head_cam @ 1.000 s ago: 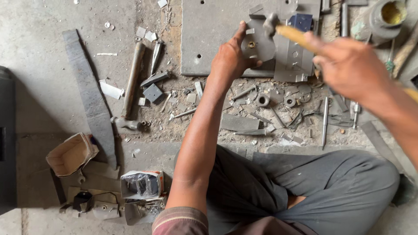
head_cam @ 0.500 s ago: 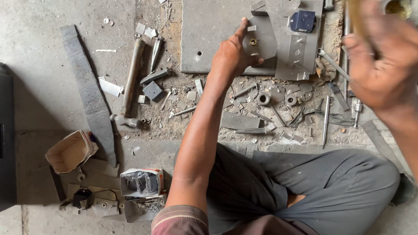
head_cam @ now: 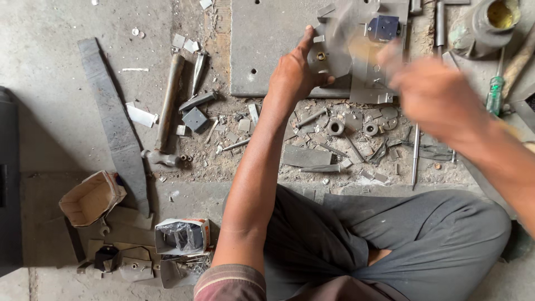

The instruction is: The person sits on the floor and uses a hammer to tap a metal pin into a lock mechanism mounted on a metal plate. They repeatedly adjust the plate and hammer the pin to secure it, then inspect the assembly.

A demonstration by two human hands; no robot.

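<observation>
1. Since the earlier frame our right hand (head_cam: pixel 440 100) has swung down, blurred; its grip we cannot tell.
2. Left hand (head_cam: pixel 292 75) pins bracket (head_cam: pixel 340 50) on the plate (head_cam: pixel 267 44).
3. Striking seems underway; bracket not yet released.

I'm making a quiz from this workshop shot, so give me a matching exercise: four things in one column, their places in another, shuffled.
Things:
1. screwdriver
2. open carton
3. left hand
4. tin

Places:
A. top right corner
B. pressed on the metal bracket
C. lower left, on the floor
D. right side, green handle, below the tin

Pairs: 1-D, 2-C, 3-B, 4-A
</observation>
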